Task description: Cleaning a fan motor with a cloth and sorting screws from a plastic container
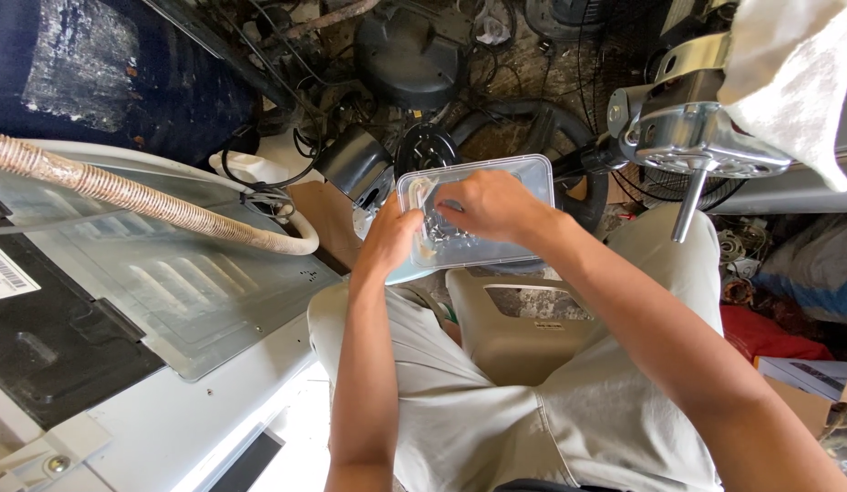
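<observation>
The plastic box [496, 196] in the person's hands is clear and see-through, with a faint blue tint along its lower edge, and the small screws [446, 232] inside it glint silver. The trousers [496, 410] are pale beige, nearly cream. The stool [519, 333] under the box is tan with a mottled grey top. The hose [141, 200] is off-white, wound with a brown spiral stripe. The metal panel [177, 282] beneath it is dull silver-grey with ribbed bands, beside a flat black panel [54, 342]. The fan motor [697, 137] is shiny chrome, a white cloth [792, 73] draped over it. A red cloth [760, 333] lies at right.
</observation>
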